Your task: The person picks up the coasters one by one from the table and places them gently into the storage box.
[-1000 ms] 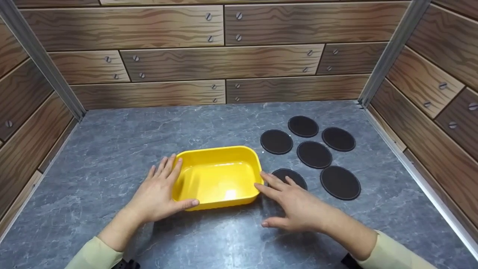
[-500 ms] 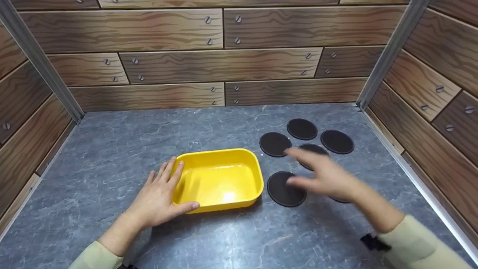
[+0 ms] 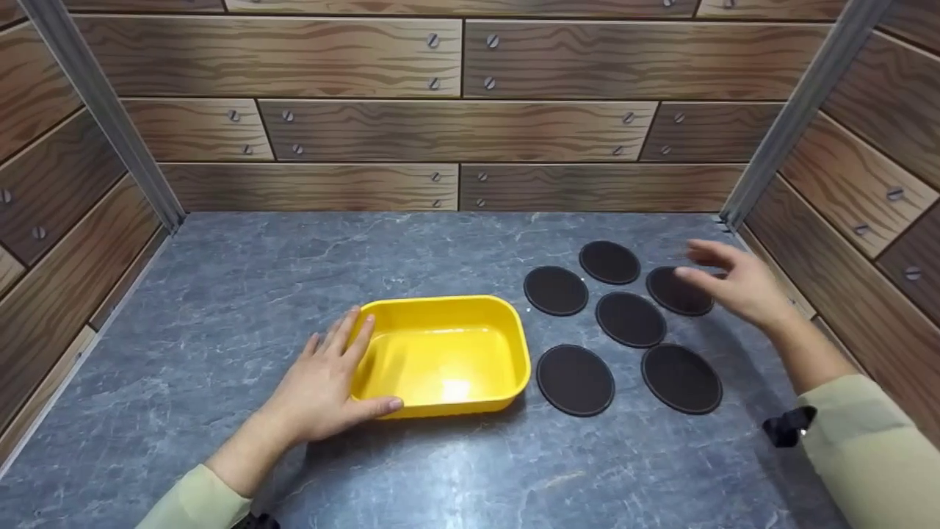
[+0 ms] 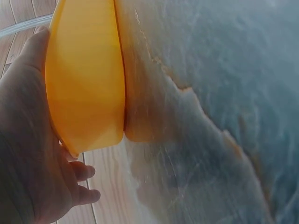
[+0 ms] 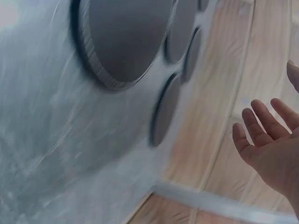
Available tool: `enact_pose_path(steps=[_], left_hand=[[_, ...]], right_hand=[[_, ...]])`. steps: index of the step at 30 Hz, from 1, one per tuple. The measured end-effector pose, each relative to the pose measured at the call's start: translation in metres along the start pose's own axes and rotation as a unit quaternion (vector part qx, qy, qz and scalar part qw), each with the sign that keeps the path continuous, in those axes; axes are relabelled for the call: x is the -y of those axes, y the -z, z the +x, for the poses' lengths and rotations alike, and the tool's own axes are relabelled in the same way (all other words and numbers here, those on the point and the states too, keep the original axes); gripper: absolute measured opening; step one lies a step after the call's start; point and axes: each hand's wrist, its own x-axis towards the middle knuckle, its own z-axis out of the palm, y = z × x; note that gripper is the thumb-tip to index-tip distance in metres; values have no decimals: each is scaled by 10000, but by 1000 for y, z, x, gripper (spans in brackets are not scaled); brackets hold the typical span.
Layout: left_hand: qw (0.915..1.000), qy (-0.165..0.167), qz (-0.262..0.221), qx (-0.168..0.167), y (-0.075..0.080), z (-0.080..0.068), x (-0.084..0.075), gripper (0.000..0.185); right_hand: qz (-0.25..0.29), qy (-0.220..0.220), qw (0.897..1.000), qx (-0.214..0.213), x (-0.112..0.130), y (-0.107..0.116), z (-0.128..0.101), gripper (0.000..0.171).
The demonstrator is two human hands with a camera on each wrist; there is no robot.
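Note:
A yellow plastic bin (image 3: 448, 360) with rounded corners sits upright on the grey marbled table. My left hand (image 3: 319, 389) rests on its left end, fingers fairly straight along the left rim and thumb on the front edge. The left wrist view shows the bin's wall (image 4: 86, 79) beside this hand. Several round black coasters (image 3: 630, 319) with stitched edges lie flat to the right of the bin. My right hand (image 3: 742, 286) hovers by the far right coaster (image 3: 672, 294), partly covering it, with nothing in its grasp. Its fingers are spread loosely in the right wrist view.
Wood-patterned panels (image 3: 455, 132) enclose the table (image 3: 455, 477) at the back and both sides. Grey metal posts (image 3: 786, 117) stand at the back corners. The right panel rises close beyond my right hand.
My right hand has left the bin's right end and moved right and back over the coasters to the far right one. The left hand stays on the bin. The view has shifted slightly.

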Motion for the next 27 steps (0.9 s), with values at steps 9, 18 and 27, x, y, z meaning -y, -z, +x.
enact_pose_path(steps=[9, 18, 27], left_hand=[[9999, 100, 55, 67, 0, 1, 0, 124], [9999, 138, 16, 80, -3, 1, 1, 124], [9999, 141, 10, 33, -3, 3, 1, 124]], right_hand=[[-1, -907, 9957, 195, -59, 8, 3, 70], [-81, -1558, 9840, 855, -86, 0, 7, 85], [188, -1794, 9749, 1308, -90, -9, 14, 94]])
